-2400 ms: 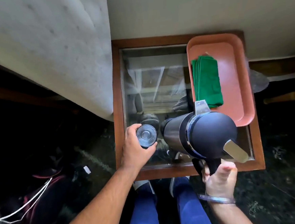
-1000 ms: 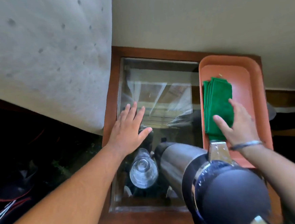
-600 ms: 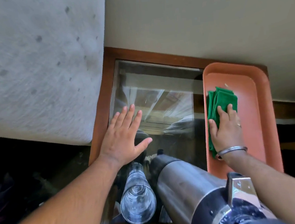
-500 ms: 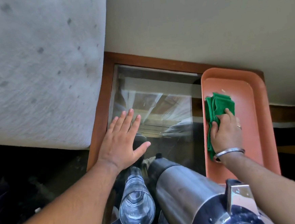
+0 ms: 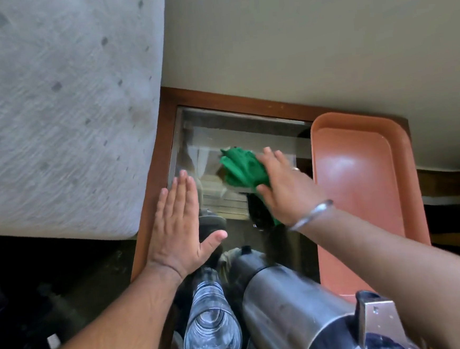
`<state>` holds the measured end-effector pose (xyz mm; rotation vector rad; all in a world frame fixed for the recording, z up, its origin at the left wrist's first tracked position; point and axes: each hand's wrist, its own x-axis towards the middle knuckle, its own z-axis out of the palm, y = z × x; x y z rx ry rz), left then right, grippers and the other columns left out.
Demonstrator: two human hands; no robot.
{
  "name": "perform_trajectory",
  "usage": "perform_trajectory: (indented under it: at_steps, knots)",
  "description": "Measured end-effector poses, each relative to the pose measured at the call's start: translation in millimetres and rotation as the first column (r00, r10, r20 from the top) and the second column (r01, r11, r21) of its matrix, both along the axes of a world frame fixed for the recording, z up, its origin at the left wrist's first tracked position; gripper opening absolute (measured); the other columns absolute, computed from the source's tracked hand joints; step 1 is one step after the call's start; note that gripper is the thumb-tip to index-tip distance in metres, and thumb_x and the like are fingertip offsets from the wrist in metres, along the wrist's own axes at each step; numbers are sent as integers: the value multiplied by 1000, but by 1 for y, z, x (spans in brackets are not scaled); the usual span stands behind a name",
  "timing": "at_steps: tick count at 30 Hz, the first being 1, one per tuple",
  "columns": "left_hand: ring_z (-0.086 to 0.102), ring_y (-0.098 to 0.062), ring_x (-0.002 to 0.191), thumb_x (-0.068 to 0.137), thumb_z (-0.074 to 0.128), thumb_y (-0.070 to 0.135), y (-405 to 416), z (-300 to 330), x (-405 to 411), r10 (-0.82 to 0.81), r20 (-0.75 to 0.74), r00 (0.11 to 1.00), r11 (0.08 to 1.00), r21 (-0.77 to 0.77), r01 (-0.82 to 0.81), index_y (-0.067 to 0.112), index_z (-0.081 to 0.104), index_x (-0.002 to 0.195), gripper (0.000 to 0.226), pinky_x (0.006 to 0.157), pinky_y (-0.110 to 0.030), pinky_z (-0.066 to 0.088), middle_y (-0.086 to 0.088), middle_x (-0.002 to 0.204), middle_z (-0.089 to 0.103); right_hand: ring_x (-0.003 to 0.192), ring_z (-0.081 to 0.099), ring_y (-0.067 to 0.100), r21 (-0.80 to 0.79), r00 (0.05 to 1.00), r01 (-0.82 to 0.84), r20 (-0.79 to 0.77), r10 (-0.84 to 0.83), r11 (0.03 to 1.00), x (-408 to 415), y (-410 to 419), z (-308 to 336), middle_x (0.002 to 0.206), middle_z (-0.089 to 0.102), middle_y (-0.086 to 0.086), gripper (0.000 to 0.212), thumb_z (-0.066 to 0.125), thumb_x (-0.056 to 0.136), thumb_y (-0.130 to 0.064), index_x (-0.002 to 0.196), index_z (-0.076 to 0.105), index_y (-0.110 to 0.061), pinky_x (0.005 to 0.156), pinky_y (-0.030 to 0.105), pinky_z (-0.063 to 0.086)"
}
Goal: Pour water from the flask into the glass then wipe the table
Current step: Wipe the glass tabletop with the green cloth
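The person's left hand (image 5: 176, 225) lies flat, palm down, fingers straight and together, on the near-left part of the glass-topped counter (image 5: 164, 130), its little-finger side over the wooden frame. It holds nothing. The right hand (image 5: 285, 186) presses down on a crumpled green cloth (image 5: 240, 168) in the middle of the glass, fingers spread over the cloth's right part while the rest bunches out to the left; a metal bangle (image 5: 311, 213) circles the wrist and a ring shows on one finger. Whether the fingers curl around the cloth or only press on it cannot be told.

The glass (image 5: 211, 324) stands upright near the counter's front edge, just below the left wrist, clear and ribbed, with water visible in it. Just beside it on the right stands the steel flask (image 5: 286, 305), its dark lid and metal lever at the lower right corner of the view, partly crossed by the right forearm.

A salmon-coloured tray (image 5: 362, 191) lies along the right side of the counter, beside the right hand. A grey tufted mattress (image 5: 61, 105) fills the upper left, meeting the counter's left frame.
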<state>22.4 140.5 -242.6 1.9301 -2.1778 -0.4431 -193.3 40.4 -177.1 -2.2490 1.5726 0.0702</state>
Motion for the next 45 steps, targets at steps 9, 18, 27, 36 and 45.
perform_trajectory:
  at_steps: [9, 18, 27, 36, 45]
  knots:
    - [12, -34, 156, 89, 7, 85, 1, 0, 3, 10, -94, 996, 1000, -28, -13, -5, 4, 158, 114, 128, -47, 5, -27, 166, 8, 145, 6, 41, 127, 806, -556, -158, 570, 822, -17, 54, -33, 158, 3, 19, 75, 47, 92, -41, 152, 9, -18, 115, 54, 11]
    - [5, -30, 158, 91, 9, 84, -3, -4, 5, -21, -115, 993, 1000, -16, 19, -1, -2, 160, 110, 128, -45, 3, -25, 168, 7, 146, -13, 34, -16, 924, -244, -307, 227, 970, 15, -58, -40, 160, -13, 18, 70, 33, 98, -34, 151, -5, -9, 120, 47, 0]
    - [17, -39, 155, 91, 7, 83, -3, 0, 4, -17, -102, 995, 998, 51, 23, -5, 8, 158, 111, 126, -49, 9, -26, 167, 9, 147, 6, 34, -30, 918, -390, -83, 387, 920, 8, -25, -44, 161, 9, 15, 68, 48, 94, -29, 152, 15, -19, 118, 45, 1]
    - [8, -36, 158, 90, 8, 85, 1, -5, 4, -23, -91, 996, 1000, 18, 25, -2, 1, 160, 112, 126, -50, 8, -24, 170, 1, 147, 2, 35, -144, 993, -19, -120, 2, 989, 114, -88, -61, 162, 5, 15, 66, 35, 95, -34, 152, 9, -14, 120, 47, 4]
    - [8, -35, 157, 91, 13, 83, 2, -5, 6, -37, -87, 996, 999, -9, 36, -1, -1, 161, 110, 125, -50, 10, -20, 171, -4, 148, 5, 31, -105, 999, 2, -54, -8, 995, 32, -51, -55, 162, 11, 11, 66, 42, 92, -32, 152, 17, -17, 119, 38, -1]
